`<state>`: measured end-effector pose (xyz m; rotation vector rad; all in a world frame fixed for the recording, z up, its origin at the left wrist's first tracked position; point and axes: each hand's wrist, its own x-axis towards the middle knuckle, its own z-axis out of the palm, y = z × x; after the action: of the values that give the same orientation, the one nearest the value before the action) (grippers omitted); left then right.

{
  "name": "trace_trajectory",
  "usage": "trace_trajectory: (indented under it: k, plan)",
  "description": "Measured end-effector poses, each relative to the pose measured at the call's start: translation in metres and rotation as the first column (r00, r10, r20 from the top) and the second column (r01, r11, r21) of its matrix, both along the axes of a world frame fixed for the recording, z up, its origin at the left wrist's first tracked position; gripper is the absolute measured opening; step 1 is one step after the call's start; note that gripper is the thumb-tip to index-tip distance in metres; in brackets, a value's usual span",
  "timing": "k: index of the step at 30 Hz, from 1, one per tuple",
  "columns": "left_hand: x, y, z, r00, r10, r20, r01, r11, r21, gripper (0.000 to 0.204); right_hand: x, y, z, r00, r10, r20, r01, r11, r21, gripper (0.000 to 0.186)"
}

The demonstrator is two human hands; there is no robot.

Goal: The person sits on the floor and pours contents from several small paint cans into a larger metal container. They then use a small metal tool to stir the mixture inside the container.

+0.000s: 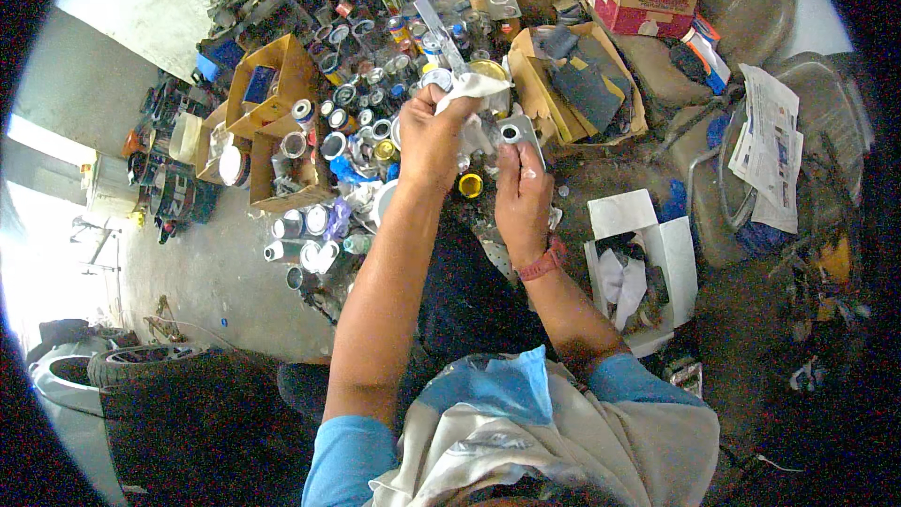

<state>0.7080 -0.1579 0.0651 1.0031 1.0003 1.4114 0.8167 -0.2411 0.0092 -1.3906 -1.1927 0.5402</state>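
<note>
My left hand is closed on a crumpled white cloth or paper wipe. A flat grey metal strip reaches up and away from the wipe; its near end is hidden, so I cannot tell whether the wipe is wrapped round it. To the right, my right hand grips a small silvery metal can with a dark round opening. Just below and between the hands stands a small tin with a yellow inside. A larger tin with a yellowish rim is partly covered by the wipe.
Many paint tins crowd the left and far side. Cardboard boxes hold more tins. A torn carton contains dark sanding sheets. On the right are a white box with rags, newspaper on a seat, and a red-and-brown carton.
</note>
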Motion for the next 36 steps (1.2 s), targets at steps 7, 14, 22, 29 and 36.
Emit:
trace_trajectory:
  k: [7, 14, 22, 29, 36]
  plan:
    - [-0.002, -0.008, -0.014, 0.999, -0.044, 0.022, 0.044, 0.999, -0.002, 0.021, 0.002, -0.002, -0.001, 1.000, 0.004, -0.006, -0.004, 1.000, -0.019, 0.026]
    - [-0.008, -0.017, -0.033, 0.996, -0.021, 0.081, 0.039, 0.973, -0.226, 0.022, 0.022, 0.007, -0.008, 0.997, 0.015, 0.070, -0.012, 0.999, -0.035, 0.027]
    - [-0.024, -0.005, -0.048, 1.000, -0.010, -0.001, 0.009, 0.937, -0.348, 0.035, 0.046, 0.002, -0.004, 0.990, 0.023, 0.137, -0.009, 0.994, -0.105, 0.028]
    - [-0.023, -0.002, -0.040, 0.923, -0.034, 0.383, 0.154, 0.945, -0.288, 0.042, 0.036, -0.001, -0.015, 0.982, 0.076, 0.171, -0.047, 0.984, -0.169, 0.028]
    - [-0.059, 0.016, -0.027, 0.923, -0.152, 0.353, 0.170, 0.985, -0.021, 0.052, 0.021, -0.004, -0.024, 0.991, 0.108, 0.076, -0.100, 0.990, -0.103, 0.032]
